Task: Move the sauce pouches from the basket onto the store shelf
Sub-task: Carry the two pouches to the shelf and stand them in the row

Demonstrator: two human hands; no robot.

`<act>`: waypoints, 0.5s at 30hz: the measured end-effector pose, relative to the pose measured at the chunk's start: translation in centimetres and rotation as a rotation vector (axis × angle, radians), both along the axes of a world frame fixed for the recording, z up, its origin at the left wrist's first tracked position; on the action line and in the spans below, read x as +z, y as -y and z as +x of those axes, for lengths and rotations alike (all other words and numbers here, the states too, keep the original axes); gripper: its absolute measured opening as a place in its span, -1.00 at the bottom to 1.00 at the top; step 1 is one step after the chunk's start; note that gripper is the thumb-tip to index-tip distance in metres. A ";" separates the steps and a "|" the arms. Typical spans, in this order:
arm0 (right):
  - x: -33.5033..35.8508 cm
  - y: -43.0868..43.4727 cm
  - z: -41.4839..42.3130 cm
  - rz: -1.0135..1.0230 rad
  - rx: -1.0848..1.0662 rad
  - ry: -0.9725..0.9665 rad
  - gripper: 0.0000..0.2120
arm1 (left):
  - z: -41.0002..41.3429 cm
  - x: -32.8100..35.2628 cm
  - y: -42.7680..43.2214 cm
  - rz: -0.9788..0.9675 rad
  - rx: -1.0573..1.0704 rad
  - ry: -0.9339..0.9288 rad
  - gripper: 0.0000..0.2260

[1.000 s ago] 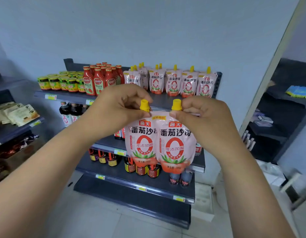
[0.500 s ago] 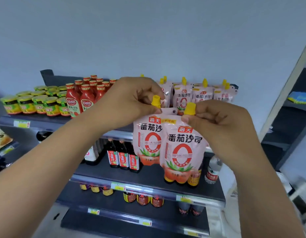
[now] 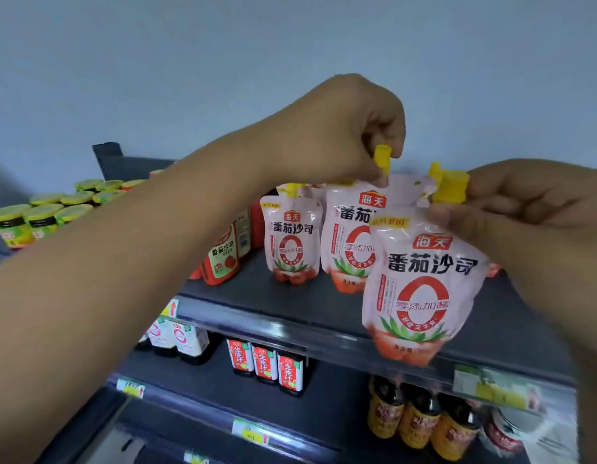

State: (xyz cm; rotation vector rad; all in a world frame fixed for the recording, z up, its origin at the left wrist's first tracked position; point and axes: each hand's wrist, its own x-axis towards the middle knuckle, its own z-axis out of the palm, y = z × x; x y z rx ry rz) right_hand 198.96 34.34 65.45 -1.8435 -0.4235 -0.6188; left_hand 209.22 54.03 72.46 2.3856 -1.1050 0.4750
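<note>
The top shelf [image 3: 290, 306] was a dark board whose front lip ran down to the right and carried a price tag [image 3: 170, 309]. A strip of bare board showed between that lip and the goods standing on the shelf, and it widened toward the shelf's right end. Above the shelf stood only a plain pale wall [image 3: 290, 45].

The left hand [image 3: 340, 128] reached over the shelf from the left, its fingers curled down and pinching the yellow cap [image 3: 382, 157] of a sauce pouch [image 3: 347, 242]. That pouch hung upright over the middle of the shelf. Whether its base touched the board could not be told.

The right hand [image 3: 525, 209] was at the shelf's right end and pinched a second pouch [image 3: 421, 289] just under its yellow cap [image 3: 453, 187]. This one hung in front of the shelf's lip, with its bottom below the edge.

A third pouch [image 3: 292, 242] stood on the shelf just left of the first. Red ketchup bottles [image 3: 223, 259] stood further left on the shelf, and green-lidded jars [image 3: 42, 219] at its left end. Sauce bottles [image 3: 267, 363] stood below the shelf.
</note>
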 end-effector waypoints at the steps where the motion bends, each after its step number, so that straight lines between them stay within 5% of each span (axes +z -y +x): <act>1: 0.0 -0.1 1.0 -0.011 -0.006 -0.004 -0.76 | 1.3 -0.1 0.2 0.035 -0.001 0.003 -0.75; 8: 0.0 -0.7 6.1 -0.139 -0.098 -0.012 -0.93 | 8.8 -1.0 2.0 0.243 -0.031 0.040 -0.76; 15: 0.4 -1.5 10.7 -0.304 -0.195 -0.067 -0.83 | 13.8 -2.1 2.2 0.361 -0.106 0.043 -0.85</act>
